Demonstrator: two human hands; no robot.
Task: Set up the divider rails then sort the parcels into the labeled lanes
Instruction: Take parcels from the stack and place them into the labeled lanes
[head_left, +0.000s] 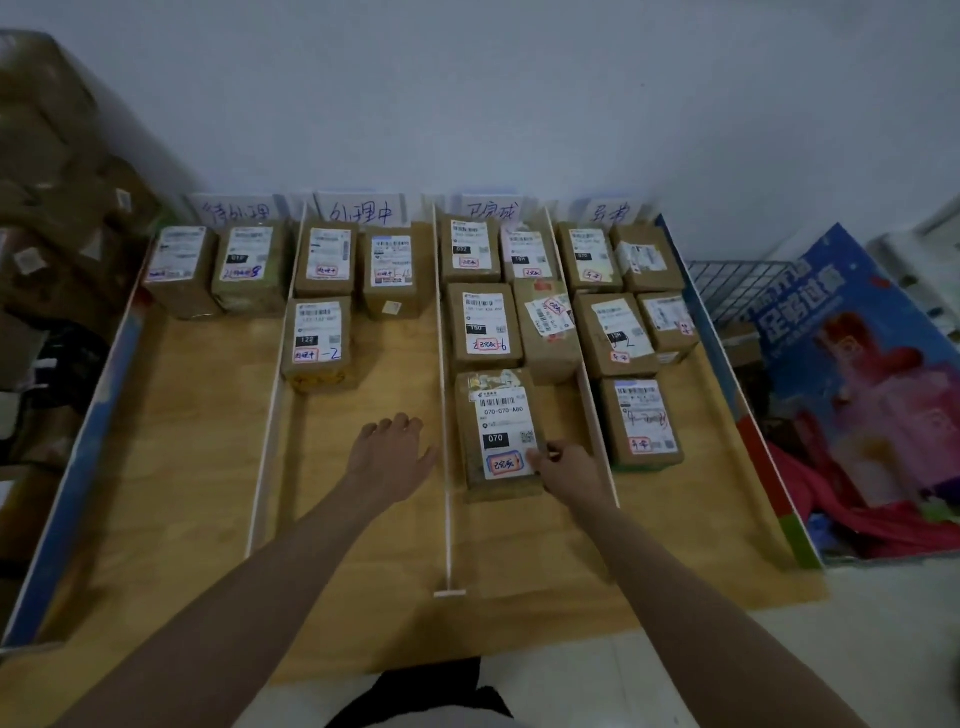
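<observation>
A wooden board (187, 467) is split into lanes by white divider rails (448, 467), each lane headed by a handwritten label card (363, 210) at the back. Brown parcels with white shipping labels fill the lanes. The nearest parcel, marked 070 (498, 431), lies in the third lane. My right hand (566, 467) rests against its near right corner, fingers curled on the edge. My left hand (389, 452) hovers over the second lane with fingers spread, holding nothing, just left of the middle rail.
Blue-edged side boards (62, 499) bound the lanes left and right. Stacked cardboard boxes (57, 208) stand at the left. A wire rack (737, 286) and a blue printed poster (852, 374) lie at the right. The wall is right behind the label cards.
</observation>
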